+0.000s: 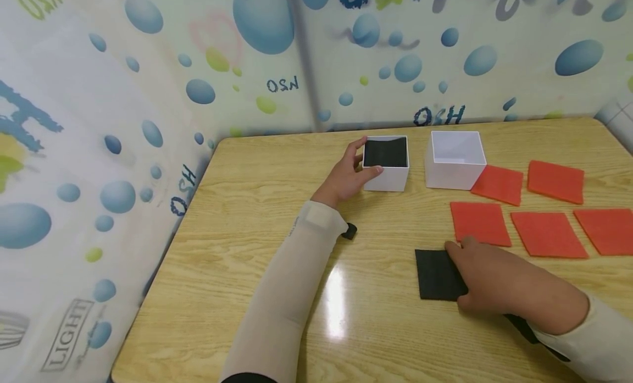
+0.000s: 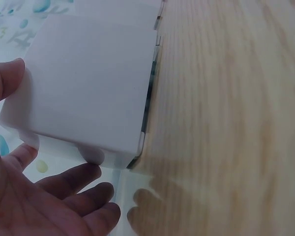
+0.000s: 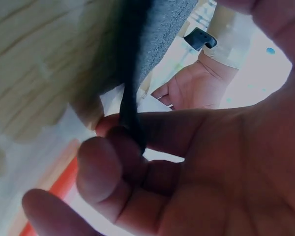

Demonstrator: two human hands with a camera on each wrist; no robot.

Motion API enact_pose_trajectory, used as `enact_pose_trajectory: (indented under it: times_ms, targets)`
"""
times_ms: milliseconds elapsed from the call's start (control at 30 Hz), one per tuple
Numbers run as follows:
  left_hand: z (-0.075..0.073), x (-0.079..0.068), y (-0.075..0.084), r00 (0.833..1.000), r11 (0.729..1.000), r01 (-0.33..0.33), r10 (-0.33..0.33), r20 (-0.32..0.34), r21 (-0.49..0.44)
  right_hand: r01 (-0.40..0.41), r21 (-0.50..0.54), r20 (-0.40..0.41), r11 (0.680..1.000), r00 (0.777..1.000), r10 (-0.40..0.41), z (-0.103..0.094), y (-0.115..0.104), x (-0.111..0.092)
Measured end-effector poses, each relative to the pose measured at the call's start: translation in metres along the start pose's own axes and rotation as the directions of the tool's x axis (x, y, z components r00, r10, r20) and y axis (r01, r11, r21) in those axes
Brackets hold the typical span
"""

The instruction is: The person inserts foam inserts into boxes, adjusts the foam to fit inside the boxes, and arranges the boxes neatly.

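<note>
My left hand [image 1: 346,177] grips the left white box [image 1: 387,179], thumb along its near side and index finger at the far rim. Inside that box lies a black square [image 1: 386,152], just below the rim. In the left wrist view the thumb and fingers sit around two faces of the box [image 2: 83,83]. My right hand [image 1: 504,278] pinches the right edge of a black felt-like square [image 1: 437,276] low over the table. The right wrist view shows this black square [image 3: 137,73] edge-on between thumb and fingers.
A second white box [image 1: 452,174], with nothing visible inside, stands right of the first. Several red squares [image 1: 479,222] lie on the wooden table [image 1: 222,218] at the right, one partly hidden behind that box. A patterned wall covering [image 1: 346,59] borders the table at the back and left.
</note>
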State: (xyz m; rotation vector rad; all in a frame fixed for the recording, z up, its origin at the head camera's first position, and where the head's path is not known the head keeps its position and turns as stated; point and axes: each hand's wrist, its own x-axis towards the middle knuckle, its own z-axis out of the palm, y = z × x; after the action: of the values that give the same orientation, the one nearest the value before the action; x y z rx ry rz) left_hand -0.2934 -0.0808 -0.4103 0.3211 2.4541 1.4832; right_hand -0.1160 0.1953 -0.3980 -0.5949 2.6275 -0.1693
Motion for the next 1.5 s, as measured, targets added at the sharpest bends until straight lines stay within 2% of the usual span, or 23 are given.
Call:
enact_pose_trajectory:
  times_ms: [200,467,700,1100,1333,1500]
  targets:
    - [0.0,0.0,-0.001,1.0,1.0,0.02,-0.02,-0.004,0.001,0.026,0.012,-0.002,1.0,1.0,-0.026,-0.002,0.0,0.001]
    - [0.0,0.0,0.001,1.0,1.0,0.005,-0.005,0.0,0.009,0.039,0.036,-0.037,0.999,0.999,-0.038,-0.006,0.007,-0.002]
    - [0.0,-0.001,0.001,1.0,1.0,0.008,-0.008,-0.002,0.007,0.06,0.081,-0.104,0.995,0.993,-0.052,-0.015,0.007,-0.001]
    - [0.0,0.0,0.0,1.0,1.0,0.008,-0.008,0.0,0.013,0.109,0.191,-0.231,0.975,0.971,-0.063,-0.021,0.012,0.005]
    - [-0.001,-0.001,0.001,1.0,1.0,0.013,-0.013,0.002,0.009,0.176,0.238,-0.326,0.955,0.941,-0.092,-0.024,0.017,0.005]
    - [-0.001,-0.001,0.001,1.0,1.0,0.013,-0.013,0.005,0.01,0.182,0.244,-0.358,0.952,0.93,-0.086,-0.028,0.02,0.007]
